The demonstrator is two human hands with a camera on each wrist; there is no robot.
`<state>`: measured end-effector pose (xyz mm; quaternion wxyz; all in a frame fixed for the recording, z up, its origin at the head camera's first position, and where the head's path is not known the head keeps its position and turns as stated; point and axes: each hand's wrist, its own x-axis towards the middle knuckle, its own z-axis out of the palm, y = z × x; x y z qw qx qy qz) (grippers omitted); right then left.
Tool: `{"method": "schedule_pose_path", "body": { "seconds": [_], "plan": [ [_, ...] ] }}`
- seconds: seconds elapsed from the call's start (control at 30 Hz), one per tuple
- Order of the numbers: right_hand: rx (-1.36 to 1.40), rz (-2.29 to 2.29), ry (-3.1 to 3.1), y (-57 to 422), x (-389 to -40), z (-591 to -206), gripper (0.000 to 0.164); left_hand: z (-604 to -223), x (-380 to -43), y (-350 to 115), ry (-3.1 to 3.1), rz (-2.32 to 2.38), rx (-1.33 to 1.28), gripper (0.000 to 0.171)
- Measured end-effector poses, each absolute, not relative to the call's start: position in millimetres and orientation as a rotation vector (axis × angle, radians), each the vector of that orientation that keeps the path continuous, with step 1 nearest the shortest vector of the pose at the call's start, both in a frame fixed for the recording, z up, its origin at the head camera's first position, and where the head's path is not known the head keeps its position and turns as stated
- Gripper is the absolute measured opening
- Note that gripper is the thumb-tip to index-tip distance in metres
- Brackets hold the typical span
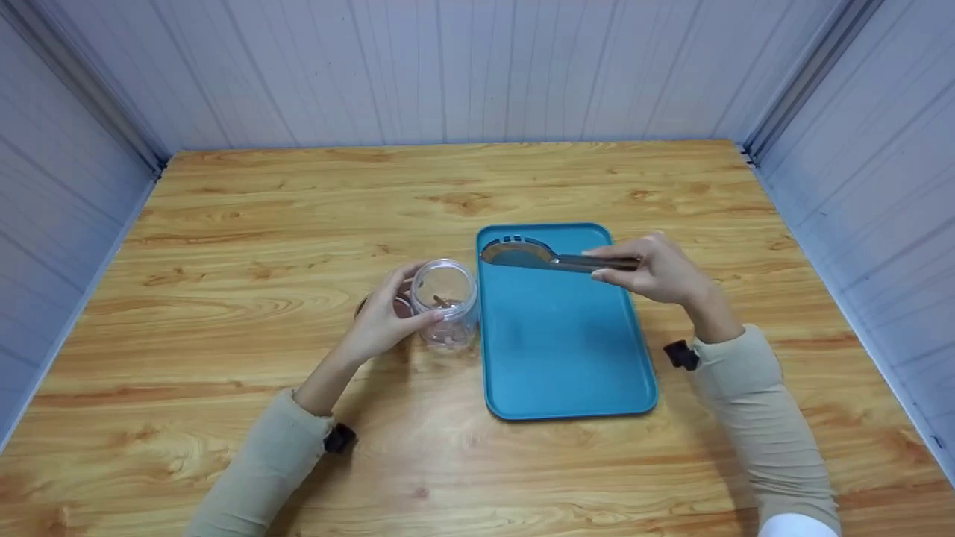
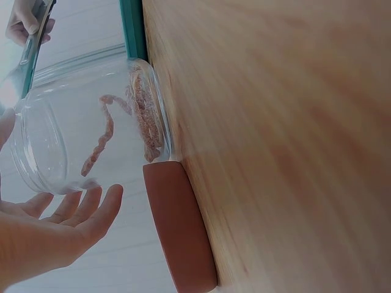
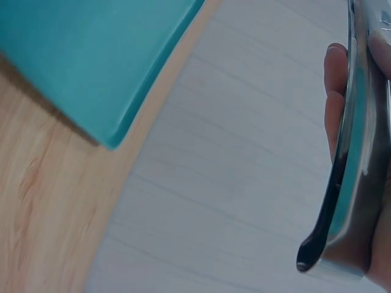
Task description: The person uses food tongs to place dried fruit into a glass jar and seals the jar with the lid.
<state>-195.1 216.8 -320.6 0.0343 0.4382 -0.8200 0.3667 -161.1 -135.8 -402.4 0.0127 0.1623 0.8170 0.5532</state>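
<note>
Upright on the table stands a clear jar [image 1: 459, 328] with its mouth uncovered. My left hand [image 1: 380, 321] holds it from the left, fingers and thumb curved around its upper part. Several brown, knobbly strips [image 2: 145, 119] lie at the jar's bottom, and one bent strip leans up its side in the left wrist view. My right hand [image 1: 660, 272] grips metal tongs [image 1: 578, 263] by the handle above a blue tray [image 1: 559, 343]. Their broad head points left toward the jar. In the right wrist view the handle end of the tongs [image 3: 360, 201] shows beside my fingers.
A reddish-brown round lid [image 2: 183, 232] lies on the wooden table [image 1: 261, 246] just left of the jar, partly covered by my left hand in the head view. The tray sits close to the jar's right side. Pale panelled walls [image 1: 477, 74] enclose the table's back and sides.
</note>
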Motion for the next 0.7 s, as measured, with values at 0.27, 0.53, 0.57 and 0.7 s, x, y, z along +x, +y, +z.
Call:
{"method": "schedule_pose_path", "body": {
  "seconds": [0.27,0.53,0.57,0.7],
  "plan": [
    [1.493,1.111,-2.409,194,-199,-316,0.024,-404,-162,-135,2.562,1.711,0.49,0.071],
    [1.553,1.11,-2.401,177,-198,-316,0.024,-402,-161,-135,2.528,1.736,0.479,0.07],
    [1.555,1.104,-2.407,175,-198,-317,0.024,-402,-161,-135,2.53,1.735,0.486,0.07],
    [1.575,1.13,-2.41,172,-204,-328,0.024,-403,-161,-136,2.537,1.725,0.512,0.071]
  ]
}}
